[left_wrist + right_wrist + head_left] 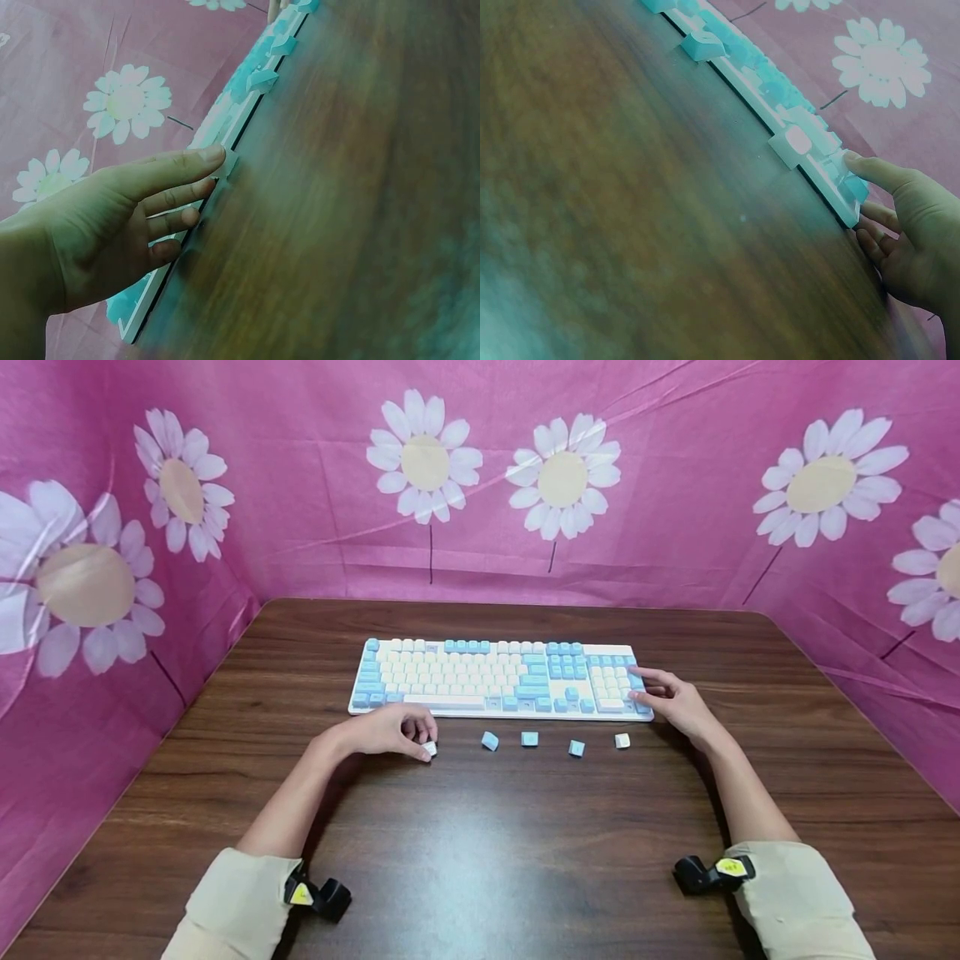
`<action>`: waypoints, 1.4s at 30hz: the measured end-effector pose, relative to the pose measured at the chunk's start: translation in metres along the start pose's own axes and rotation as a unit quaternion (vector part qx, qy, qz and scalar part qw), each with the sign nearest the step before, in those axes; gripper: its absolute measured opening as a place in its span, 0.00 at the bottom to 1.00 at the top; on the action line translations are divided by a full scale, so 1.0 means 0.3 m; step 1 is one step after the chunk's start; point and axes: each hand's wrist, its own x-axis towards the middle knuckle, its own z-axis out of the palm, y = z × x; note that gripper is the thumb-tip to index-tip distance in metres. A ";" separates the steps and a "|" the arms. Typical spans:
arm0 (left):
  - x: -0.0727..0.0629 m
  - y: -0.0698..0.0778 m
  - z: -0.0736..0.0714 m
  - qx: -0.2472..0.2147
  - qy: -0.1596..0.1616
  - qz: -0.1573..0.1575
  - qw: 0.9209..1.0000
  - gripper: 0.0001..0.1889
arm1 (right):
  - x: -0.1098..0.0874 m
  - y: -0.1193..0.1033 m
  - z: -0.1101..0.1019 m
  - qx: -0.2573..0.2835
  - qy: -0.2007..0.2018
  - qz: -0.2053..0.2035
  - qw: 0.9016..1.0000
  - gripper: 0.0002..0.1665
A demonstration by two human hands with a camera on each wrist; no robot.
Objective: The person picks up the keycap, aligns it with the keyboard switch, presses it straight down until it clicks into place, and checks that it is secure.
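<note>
A blue-and-white keyboard (450,677) lies across the far half of the table. In front of its left part, my left hand (386,729) pinches a small white keycap (430,748) between thumb and forefinger, close over the wood. The left wrist view shows the thumb tip right against that keycap (229,162), its other fingers bent loosely beneath. My right hand (678,703) rests at the keyboard's right end. Its thumb (877,172) lies on the edge keys, while the other fingers are along the side, partly hidden.
Loose keycaps lie in a row before the keyboard: a tilted blue one (490,741), a second blue one (529,739), a third (576,748) and a white one (622,741). Brown wooden table (480,835) extends toward me. A pink flowered cloth (300,485) hangs behind.
</note>
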 end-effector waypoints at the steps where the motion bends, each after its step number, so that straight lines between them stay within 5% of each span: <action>1: 0.001 0.000 0.000 0.000 0.000 0.004 1.000 0.11 | -0.005 -0.012 0.001 0.001 -0.001 -0.001 1.000 0.35; 6: 0.004 -0.003 -0.002 0.016 0.008 0.011 1.000 0.12 | -0.024 -0.055 0.007 0.003 -0.002 -0.004 1.000 0.34; 19: 0.008 -0.006 0.002 0.017 0.013 0.003 1.000 0.12 | 0.023 0.042 0.000 -0.006 0.008 -0.006 1.000 0.35; 32: 0.010 -0.015 0.006 0.026 0.026 0.004 0.999 0.10 | -0.034 -0.073 0.010 -0.001 0.002 -0.005 1.000 0.33; 42: 0.008 -0.013 0.002 0.054 0.036 0.006 0.998 0.09 | 0.024 0.041 -0.001 -0.009 0.009 -0.005 1.000 0.34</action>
